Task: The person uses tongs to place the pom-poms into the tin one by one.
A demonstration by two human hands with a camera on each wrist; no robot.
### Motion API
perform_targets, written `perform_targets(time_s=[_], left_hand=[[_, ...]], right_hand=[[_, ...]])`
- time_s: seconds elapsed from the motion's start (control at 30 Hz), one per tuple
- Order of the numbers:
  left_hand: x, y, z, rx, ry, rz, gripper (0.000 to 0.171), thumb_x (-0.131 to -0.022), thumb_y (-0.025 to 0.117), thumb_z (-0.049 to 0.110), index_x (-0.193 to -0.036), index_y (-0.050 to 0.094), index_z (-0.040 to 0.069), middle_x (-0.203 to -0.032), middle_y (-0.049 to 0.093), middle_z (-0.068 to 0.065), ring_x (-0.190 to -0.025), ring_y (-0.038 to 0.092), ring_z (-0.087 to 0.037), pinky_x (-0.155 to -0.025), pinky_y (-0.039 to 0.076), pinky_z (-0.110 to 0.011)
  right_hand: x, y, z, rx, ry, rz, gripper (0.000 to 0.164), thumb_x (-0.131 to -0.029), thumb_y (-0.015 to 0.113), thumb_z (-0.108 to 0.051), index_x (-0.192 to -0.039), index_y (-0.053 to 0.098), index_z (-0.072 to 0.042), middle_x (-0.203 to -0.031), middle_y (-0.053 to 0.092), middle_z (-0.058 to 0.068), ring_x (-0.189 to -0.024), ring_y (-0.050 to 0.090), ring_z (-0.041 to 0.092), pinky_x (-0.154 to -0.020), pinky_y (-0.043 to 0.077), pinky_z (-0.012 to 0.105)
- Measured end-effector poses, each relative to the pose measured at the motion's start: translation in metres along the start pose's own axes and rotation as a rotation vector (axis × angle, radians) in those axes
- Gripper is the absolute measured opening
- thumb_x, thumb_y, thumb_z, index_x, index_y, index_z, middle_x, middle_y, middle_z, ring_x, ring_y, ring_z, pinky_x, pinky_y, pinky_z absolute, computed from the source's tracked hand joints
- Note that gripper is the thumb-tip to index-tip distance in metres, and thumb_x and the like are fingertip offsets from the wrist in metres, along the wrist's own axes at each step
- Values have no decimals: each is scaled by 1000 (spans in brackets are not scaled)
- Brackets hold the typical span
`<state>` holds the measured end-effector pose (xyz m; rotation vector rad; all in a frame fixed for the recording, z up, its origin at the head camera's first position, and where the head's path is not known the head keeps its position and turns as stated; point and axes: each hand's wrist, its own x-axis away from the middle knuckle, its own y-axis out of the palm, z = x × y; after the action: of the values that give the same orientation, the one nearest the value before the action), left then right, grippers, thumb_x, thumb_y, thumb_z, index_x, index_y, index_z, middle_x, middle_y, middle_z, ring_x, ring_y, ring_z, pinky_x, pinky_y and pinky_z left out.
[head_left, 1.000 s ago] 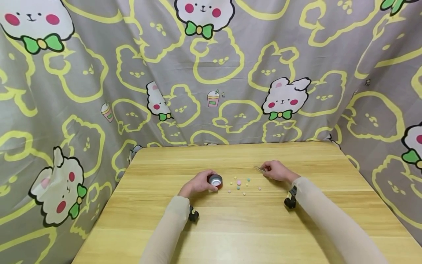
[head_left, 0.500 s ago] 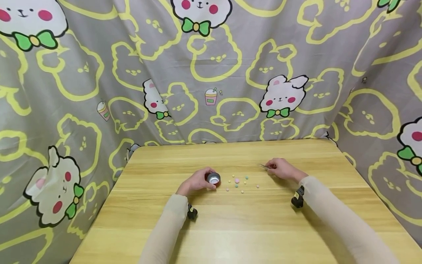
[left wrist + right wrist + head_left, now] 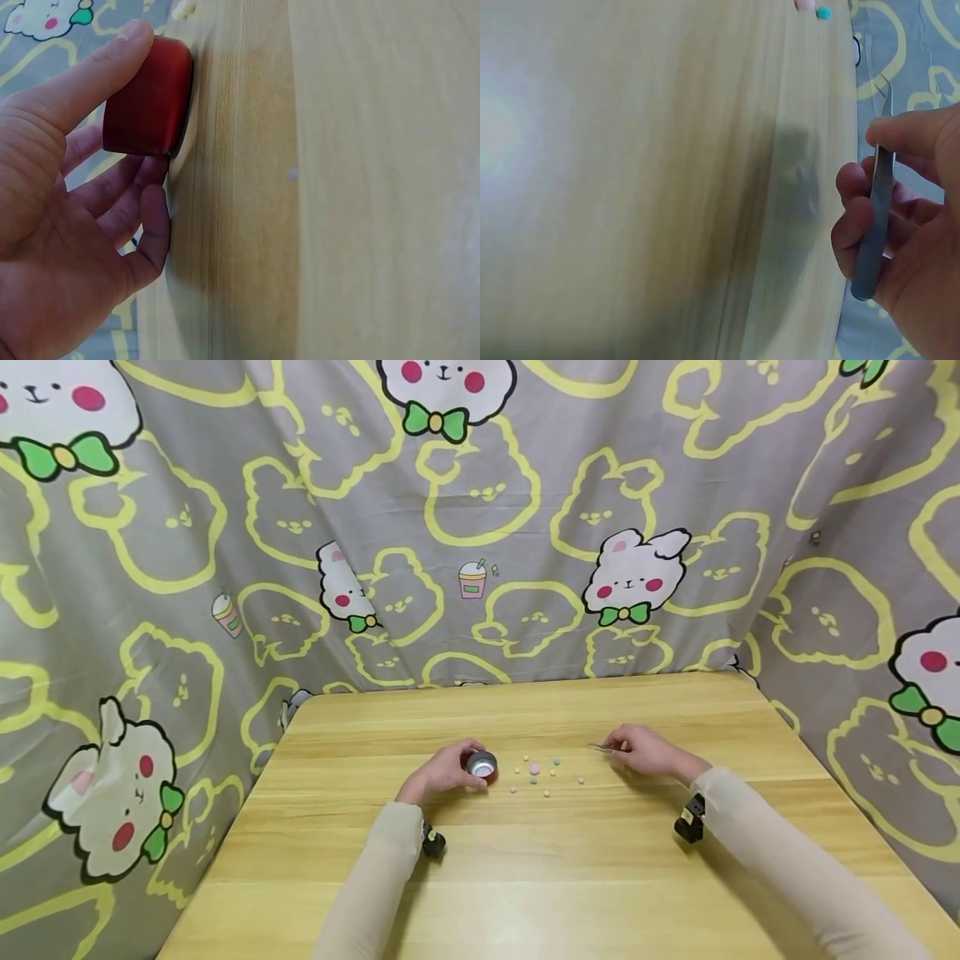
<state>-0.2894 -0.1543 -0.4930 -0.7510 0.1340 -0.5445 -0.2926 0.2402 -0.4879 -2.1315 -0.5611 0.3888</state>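
My left hand [image 3: 448,767] grips a small round cup [image 3: 150,97], red outside and silvery inside, its base right at the wooden table. In the head view the cup's opening faces up. My right hand [image 3: 643,750] holds metal tweezers [image 3: 880,202] between thumb and fingers, raised over the table, with their thin bent tips slightly apart and nothing between them. Between the two hands lie several small coloured balls: a larger pink ball [image 3: 534,769], a teal ball [image 3: 557,762], and others in yellow, teal and pale pink.
The wooden table [image 3: 495,868] reaches back to a grey curtain [image 3: 420,610] printed with yellow outlines and white cartoon animals, which also hangs on both sides. A black wrist camera [image 3: 432,842] sits on the left wrist and another camera [image 3: 690,820] on the right.
The head view has shifted a little. My right hand with the tweezers has moved slightly right, away from the balls. The left hand keeps its grip on the cup.
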Motion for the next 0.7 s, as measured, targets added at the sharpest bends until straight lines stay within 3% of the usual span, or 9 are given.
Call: perform_targets(time_s=[0.23, 0.43, 0.7], left_hand=[[1, -1, -1, 21, -20, -7, 54, -75, 81, 16, -122, 54, 9, -112, 59, -5, -104, 55, -20, -92, 42, -38], [1, -2, -1, 22, -25, -3, 50, -76, 81, 16, -119, 56, 9, -110, 59, -4, -102, 55, -19, -91, 42, -38], [0, 0, -1, 13, -33, 1, 51, -76, 81, 17, -120, 56, 10, -110, 59, -3, -102, 55, -19, -91, 42, -38]], right_hand=[[6, 6, -7, 59, -99, 14, 14, -88, 64, -8, -101, 68, -7, -86, 60, -3, -76, 53, 12, -67, 45, 32], [10, 11, -11, 121, -162, -22, 14, -89, 64, -11, -102, 69, -10, -85, 55, -5, -74, 48, 10, -65, 42, 30], [16, 16, -13, 146, -170, -43, 14, -89, 64, -11, -102, 69, -11, -86, 53, -5, -75, 48, 10, -66, 42, 30]])
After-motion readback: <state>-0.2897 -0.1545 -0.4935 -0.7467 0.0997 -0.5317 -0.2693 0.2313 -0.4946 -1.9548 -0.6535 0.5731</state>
